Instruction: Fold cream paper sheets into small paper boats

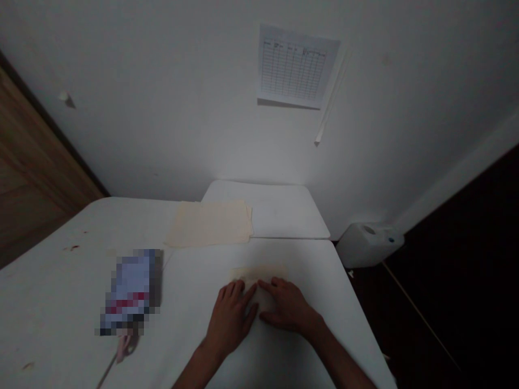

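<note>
My left hand [232, 319] and my right hand [287, 306] lie side by side on the white table [194, 302], fingers stretched flat and pressing down on a small cream-coloured folded sheet [259, 272]. Only the sheet's far edge shows beyond my fingertips; the rest is hidden under my hands. Farther back on the table lies a stack of cream sheets [211, 223].
A blurred-out card or packet [130, 292] lies to the left, with a pink-handled tool [121, 348] below it. A second white table [267, 208] stands against the wall. A printed chart [295, 67] hangs above. A white container [367, 243] sits on the dark floor at right.
</note>
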Demonstrator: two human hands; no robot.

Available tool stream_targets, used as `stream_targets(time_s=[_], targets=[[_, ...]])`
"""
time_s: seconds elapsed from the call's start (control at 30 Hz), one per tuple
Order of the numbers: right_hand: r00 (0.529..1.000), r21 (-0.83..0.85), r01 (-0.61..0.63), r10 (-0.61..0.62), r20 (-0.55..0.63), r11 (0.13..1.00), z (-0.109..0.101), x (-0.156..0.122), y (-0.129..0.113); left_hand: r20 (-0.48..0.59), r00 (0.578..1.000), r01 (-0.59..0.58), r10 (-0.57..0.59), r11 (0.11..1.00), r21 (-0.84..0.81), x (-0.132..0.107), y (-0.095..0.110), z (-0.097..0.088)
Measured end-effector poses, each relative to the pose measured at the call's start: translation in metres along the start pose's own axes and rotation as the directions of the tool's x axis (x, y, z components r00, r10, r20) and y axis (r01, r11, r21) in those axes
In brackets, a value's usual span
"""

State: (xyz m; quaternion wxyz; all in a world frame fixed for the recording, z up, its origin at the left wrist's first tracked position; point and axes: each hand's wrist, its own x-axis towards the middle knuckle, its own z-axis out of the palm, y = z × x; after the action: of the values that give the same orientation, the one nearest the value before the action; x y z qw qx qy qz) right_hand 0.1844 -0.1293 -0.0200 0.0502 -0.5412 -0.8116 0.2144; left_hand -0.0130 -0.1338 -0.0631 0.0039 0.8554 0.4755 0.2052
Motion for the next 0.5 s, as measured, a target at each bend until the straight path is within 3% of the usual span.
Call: stream_targets(time_s=[0.17,0.27,0.5], targets=[[1.000,0.004,-0.018,0.018,0.007,1.000,-0.001,0.001,0.000,-0.035,0.998,0.057,-0.057,0.998,-0.003,0.000,-0.001,-0.001],[0.999,0.008,-0.024,0.024,0.029,1.000,-0.003,0.001,0.000,-0.057,0.986,0.157,-0.156,0.988,0.013,0.000,-0.004,-0.001],[1.000,0.009,-0.020,0.020,0.003,1.000,0.001,0.001,0.001,-0.110,0.899,0.434,-0.424,0.897,0.085,0.003,-0.012,-0.005]])
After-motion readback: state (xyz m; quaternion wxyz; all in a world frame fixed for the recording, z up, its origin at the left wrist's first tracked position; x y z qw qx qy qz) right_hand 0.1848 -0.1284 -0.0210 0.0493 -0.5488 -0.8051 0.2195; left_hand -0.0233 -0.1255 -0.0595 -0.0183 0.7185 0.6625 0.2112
